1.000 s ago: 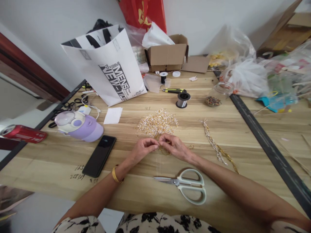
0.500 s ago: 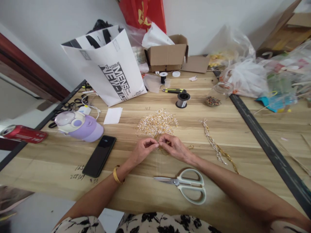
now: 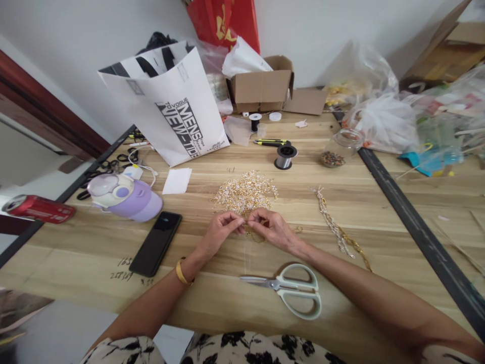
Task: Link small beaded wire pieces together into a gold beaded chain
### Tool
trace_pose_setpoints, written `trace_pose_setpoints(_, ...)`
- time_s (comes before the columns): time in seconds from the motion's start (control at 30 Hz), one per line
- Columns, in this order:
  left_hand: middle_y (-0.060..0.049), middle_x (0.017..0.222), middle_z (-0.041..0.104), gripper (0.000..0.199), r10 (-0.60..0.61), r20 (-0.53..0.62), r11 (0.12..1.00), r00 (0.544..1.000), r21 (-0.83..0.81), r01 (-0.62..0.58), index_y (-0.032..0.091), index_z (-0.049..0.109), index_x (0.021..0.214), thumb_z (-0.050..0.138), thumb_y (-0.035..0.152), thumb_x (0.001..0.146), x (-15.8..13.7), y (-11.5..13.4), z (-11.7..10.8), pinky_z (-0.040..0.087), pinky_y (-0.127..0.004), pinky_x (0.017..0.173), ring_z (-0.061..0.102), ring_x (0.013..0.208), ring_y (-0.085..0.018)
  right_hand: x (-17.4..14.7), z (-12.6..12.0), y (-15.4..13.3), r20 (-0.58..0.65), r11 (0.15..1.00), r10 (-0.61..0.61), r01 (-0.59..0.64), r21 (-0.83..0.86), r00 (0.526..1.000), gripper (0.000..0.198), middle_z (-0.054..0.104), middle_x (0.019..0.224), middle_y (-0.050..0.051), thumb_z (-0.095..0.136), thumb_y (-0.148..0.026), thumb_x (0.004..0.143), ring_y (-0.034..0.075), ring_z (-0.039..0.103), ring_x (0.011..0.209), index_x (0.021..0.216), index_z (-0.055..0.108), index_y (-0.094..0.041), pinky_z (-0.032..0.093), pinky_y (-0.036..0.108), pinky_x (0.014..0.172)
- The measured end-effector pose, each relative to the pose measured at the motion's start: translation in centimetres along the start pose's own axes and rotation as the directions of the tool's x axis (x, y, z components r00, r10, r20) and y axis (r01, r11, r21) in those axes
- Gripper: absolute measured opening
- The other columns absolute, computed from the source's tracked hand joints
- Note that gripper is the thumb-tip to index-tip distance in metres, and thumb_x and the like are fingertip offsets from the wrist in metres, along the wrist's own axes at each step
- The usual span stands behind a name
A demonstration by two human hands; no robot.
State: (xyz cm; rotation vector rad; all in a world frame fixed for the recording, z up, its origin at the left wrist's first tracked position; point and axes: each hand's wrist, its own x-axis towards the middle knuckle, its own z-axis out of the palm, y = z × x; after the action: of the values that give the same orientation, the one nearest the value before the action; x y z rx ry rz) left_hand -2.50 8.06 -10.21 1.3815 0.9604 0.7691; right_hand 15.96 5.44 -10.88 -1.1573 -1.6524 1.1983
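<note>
My left hand (image 3: 223,230) and my right hand (image 3: 270,227) meet fingertip to fingertip at the near edge of a pile of small gold and silver links (image 3: 244,189). Thumb and forefinger are pinched together on both hands. What sits between them is too small to make out. Just under the fingertips a thin gold chain (image 3: 257,237) curves over the table, partly hidden by my hands. Scissors with pale handles (image 3: 297,290) lie below my right hand, blades pointing left. Strands of silver and gold chain (image 3: 337,230) are stretched out beyond my right forearm.
Left of my hands are a black phone (image 3: 155,244), a purple bottle (image 3: 131,197) and a red can (image 3: 38,209). Behind the pile stand a wire spool (image 3: 285,157), a yellow-black cutter (image 3: 271,142), a glass jar (image 3: 343,146), a white paper bag (image 3: 166,106) and a cardboard box (image 3: 261,88).
My left fingers have shifted slightly, with the lower fingers showing more under the thumb. My right hand stays nearly in place. The objects on the table have not moved.
</note>
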Motion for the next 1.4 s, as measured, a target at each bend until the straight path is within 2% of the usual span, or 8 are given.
trace_pose_setpoints(0.17, -0.004, 0.072, 0.07, 0.03, -0.098, 0.032, 0.986, 0.995, -0.129, 0.101, 0.013, 0.06, 0.076, 0.067, 0.042, 0.076, -0.03, -0.11, 0.12, 0.053, -0.025, 0.058, 0.066, 0.061, -0.015, 0.02, -0.03, 0.07, -0.008, 1.0, 0.006, -0.006, 0.012, 1.0, 0.017, 0.055, 0.07, -0.001, 0.055, -0.031, 0.086, 0.009, 0.048, 0.06, 0.079, 0.058, -0.016, 0.037, 0.02, 0.052)
trace_pose_setpoints(0.5, -0.005, 0.077, 0.071, 0.034, -0.114, 0.026, 0.987, 0.993, -0.113, 0.116, 0.014, 0.053, 0.076, 0.065, 0.046, 0.078, -0.15, -0.04, 0.26, 0.054, -0.025, 0.057, 0.069, 0.062, -0.016, -0.04, -0.15, -0.03, -0.021, 0.999, 0.015, -0.015, 0.038, 1.0, 0.024, 0.046, 0.066, -0.003, 0.052, -0.037, 0.088, 0.009, 0.042, 0.059, 0.076, 0.051, -0.017, 0.033, 0.019, 0.049)
trace_pose_setpoints(0.63, -0.005, 0.076, 0.071, 0.034, -0.096, 0.038, 0.988, 0.995, -0.117, 0.1, 0.014, 0.051, 0.078, 0.063, 0.045, 0.08, -0.12, -0.38, 0.15, 0.055, -0.025, 0.058, 0.07, 0.064, -0.016, 0.11, -0.17, -0.06, -0.032, 0.992, 0.007, -0.003, 0.127, 0.999, 0.028, 0.046, 0.068, -0.002, 0.053, -0.043, 0.088, 0.009, 0.042, 0.06, 0.077, 0.05, -0.018, 0.034, 0.02, 0.05)
trace_pose_setpoints(0.83, -0.004, 0.073, 0.071, 0.036, -0.11, 0.068, 0.984, 0.992, -0.131, 0.118, 0.014, 0.051, 0.08, 0.064, 0.047, 0.079, -0.06, -0.58, 0.08, 0.056, -0.027, 0.059, 0.07, 0.064, -0.017, 0.24, -0.16, -0.27, 0.078, 0.936, -0.019, -0.01, 0.353, 0.997, 0.033, 0.06, 0.094, 0.006, 0.057, -0.049, 0.086, 0.011, 0.054, 0.07, 0.081, 0.052, -0.017, 0.045, 0.023, 0.056)
trace_pose_setpoints(1.0, -0.002, 0.07, 0.069, 0.037, -0.1, 0.075, 0.984, 0.992, -0.143, 0.11, 0.015, 0.05, 0.079, 0.065, 0.048, 0.077, -0.12, -0.4, 0.21, 0.057, -0.028, 0.06, 0.068, 0.061, -0.016, 0.34, -0.25, 0.16, 0.134, 0.895, -0.03, -0.033, 0.445, 0.991, 0.03, 0.063, 0.091, 0.005, 0.059, -0.046, 0.086, 0.013, 0.06, 0.077, 0.084, 0.053, -0.016, 0.05, 0.025, 0.063)
trace_pose_setpoints(1.2, -0.001, 0.069, 0.068, 0.035, -0.078, 0.005, 0.988, 0.997, -0.131, 0.078, 0.015, 0.049, 0.076, 0.064, 0.046, 0.079, -0.14, -0.25, 0.09, 0.056, -0.026, 0.06, 0.068, 0.062, -0.015, 0.46, -0.31, 0.15, 0.124, 0.92, -0.035, -0.017, 0.392, 0.992, 0.032, 0.057, 0.071, 0.0, 0.058, -0.047, 0.086, 0.011, 0.057, 0.066, 0.079, 0.053, -0.016, 0.049, 0.024, 0.06)
trace_pose_setpoints(1.4, -0.005, 0.075, 0.071, 0.033, -0.079, -0.001, 0.983, 0.997, -0.167, 0.078, 0.015, 0.047, 0.077, 0.062, 0.044, 0.082, -0.16, -0.33, -0.1, 0.056, -0.027, 0.064, 0.07, 0.068, -0.017, 0.23, -0.25, 0.5, 0.09, 0.986, -0.05, 0.034, 0.166, 0.995, 0.028, 0.053, 0.064, -0.002, 0.05, -0.041, 0.092, 0.009, 0.047, 0.056, 0.079, 0.051, -0.016, 0.037, 0.021, 0.052)
